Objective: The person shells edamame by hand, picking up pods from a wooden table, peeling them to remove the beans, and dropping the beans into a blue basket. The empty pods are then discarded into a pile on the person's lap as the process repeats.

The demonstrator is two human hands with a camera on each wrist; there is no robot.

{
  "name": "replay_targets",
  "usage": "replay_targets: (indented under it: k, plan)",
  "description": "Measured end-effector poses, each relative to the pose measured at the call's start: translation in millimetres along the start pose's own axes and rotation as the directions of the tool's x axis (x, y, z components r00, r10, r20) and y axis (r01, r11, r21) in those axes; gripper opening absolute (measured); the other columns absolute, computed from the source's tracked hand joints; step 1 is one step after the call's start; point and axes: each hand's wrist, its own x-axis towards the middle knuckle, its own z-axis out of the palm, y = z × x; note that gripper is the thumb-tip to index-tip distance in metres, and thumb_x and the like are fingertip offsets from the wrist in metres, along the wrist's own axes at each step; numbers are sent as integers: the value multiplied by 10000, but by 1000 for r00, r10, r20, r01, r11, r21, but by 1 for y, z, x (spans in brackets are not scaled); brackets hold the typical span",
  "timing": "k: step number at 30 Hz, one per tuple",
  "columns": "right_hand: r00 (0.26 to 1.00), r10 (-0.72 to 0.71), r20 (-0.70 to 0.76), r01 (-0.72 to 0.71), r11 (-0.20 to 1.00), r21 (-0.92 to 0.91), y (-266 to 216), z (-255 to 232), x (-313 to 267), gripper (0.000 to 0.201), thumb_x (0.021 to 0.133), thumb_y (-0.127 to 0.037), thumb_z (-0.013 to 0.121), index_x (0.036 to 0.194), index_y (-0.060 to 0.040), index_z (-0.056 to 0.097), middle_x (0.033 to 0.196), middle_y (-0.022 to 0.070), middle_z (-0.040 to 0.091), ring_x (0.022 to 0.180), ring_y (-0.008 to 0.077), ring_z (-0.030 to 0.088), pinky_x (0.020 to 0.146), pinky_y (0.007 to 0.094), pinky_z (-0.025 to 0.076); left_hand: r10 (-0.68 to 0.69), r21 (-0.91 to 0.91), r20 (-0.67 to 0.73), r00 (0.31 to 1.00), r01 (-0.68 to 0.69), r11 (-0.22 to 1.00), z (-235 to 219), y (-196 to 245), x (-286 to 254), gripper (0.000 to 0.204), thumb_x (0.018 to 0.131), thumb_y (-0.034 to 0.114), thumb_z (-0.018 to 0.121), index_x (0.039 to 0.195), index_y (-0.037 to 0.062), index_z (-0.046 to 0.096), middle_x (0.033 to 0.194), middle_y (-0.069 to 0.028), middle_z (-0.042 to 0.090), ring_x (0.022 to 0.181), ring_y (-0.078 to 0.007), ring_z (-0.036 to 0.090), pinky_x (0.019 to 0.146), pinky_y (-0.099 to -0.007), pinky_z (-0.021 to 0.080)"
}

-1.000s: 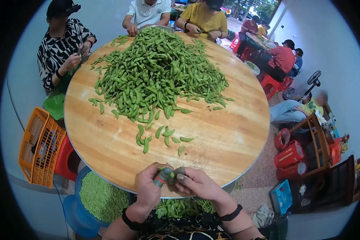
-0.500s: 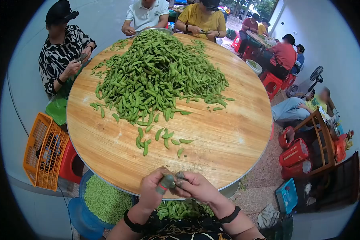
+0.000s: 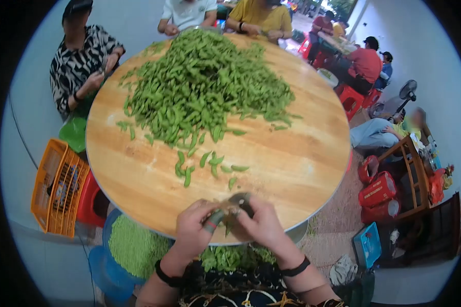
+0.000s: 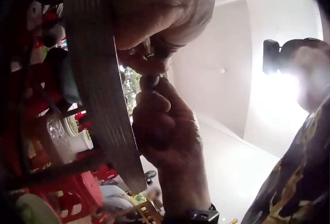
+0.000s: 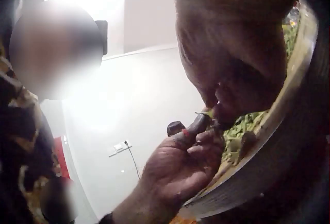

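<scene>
Your two hands meet at the 6 o'clock edge of the one round, light-brown wooden desk (image 3: 312,153). Your left hand (image 3: 192,227) has its fingers curled in and pinches one small green pod (image 5: 210,113), whose tip shows at a dark grey thumb cover (image 3: 213,221) with a red band. Your right hand (image 3: 265,225) closes on that same pod from the 3 o'clock side, its fingers bent and its tips mostly hidden. Each wrist wears one black band.

Beyond your hands, about ten loose green pods (image 3: 188,177) lie scattered, and one large heap of green pods (image 3: 200,84) rises towards 12 o'clock. Three people sit around the desk, at roughly 10, 12 and 1 o'clock.

Below the rim at 7 o'clock, one round blue plastic basin (image 3: 107,225) holds shelled pale-green beans (image 3: 135,248). One orange plastic crate (image 3: 61,189) stands at 8 o'clock beside one red plastic stool (image 3: 91,202). More green pods (image 3: 230,258) show between your forearms at 6 o'clock.
</scene>
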Motion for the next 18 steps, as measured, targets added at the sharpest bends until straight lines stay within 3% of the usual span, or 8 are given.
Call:
replay_targets:
  k: [6,8,10,12,14,15,16,18]
  plan:
    - [943,224,245,-302,888,347,-10,-2,-4,126,847,-87,578,912,18,601,666,39,603,551,48,498,497,199,403,6,111,30,1000,-10,994,-7,13,-9,312,680,5,671,977,96,637,770,-82,593,656,-221,594,582,-294,480]
    - [874,306,378,-477,691,543,-10,0,-8,108,859,-88,563,901,7,595,609,-14,536,479,21,415,432,169,319,105,160,141,984,-128,979,-12,5,-11,329,665,8,676,975,110,638,777,-81,599,660,-223,603,583,-287,481]
    - [763,320,561,-637,227,737,-11,5,-10,106,868,-96,553,905,-3,587,569,-47,456,446,20,351,409,175,272,288,-58,64,955,-285,957,-15,3,-8,347,648,10,678,971,129,643,784,-84,605,669,-221,615,576,-275,483]
    - [727,333,600,-667,139,732,-6,5,-6,116,874,-107,550,911,-5,590,557,-53,435,430,32,347,404,185,276,207,22,118,971,-211,977,-20,4,-11,323,668,-31,650,964,97,627,783,-78,605,674,-197,618,563,-264,482]
    - [708,166,687,-620,612,491,-4,-6,1,132,881,-128,548,918,-9,592,567,-34,477,432,35,389,406,189,297,-164,-283,44,985,170,944,-18,-5,-16,292,698,-68,600,963,57,595,779,-72,600,658,-175,607,568,-259,483]
    - [595,39,803,-380,893,239,-4,-17,12,138,853,-130,566,947,-32,592,589,35,560,462,117,511,432,262,382,-349,-557,-23,937,278,783,-17,-5,-12,265,723,-88,544,960,27,566,816,-77,587,647,-156,583,583,-251,478]
    - [596,41,802,-384,891,240,-9,-16,19,138,853,-130,566,947,-32,592,589,35,560,462,117,511,432,262,382,-352,-557,-19,936,282,781,-18,-9,-8,265,723,-88,544,960,27,566,816,-77,587,647,-156,583,583,-251,478]
    - [944,-65,324,119,981,-151,-18,-13,31,146,809,-128,582,928,-47,604,645,122,601,569,252,597,517,353,448,-232,-62,-172,957,225,972,-17,-18,-2,263,720,-113,498,943,13,558,784,-61,568,657,-115,551,546,-248,443]
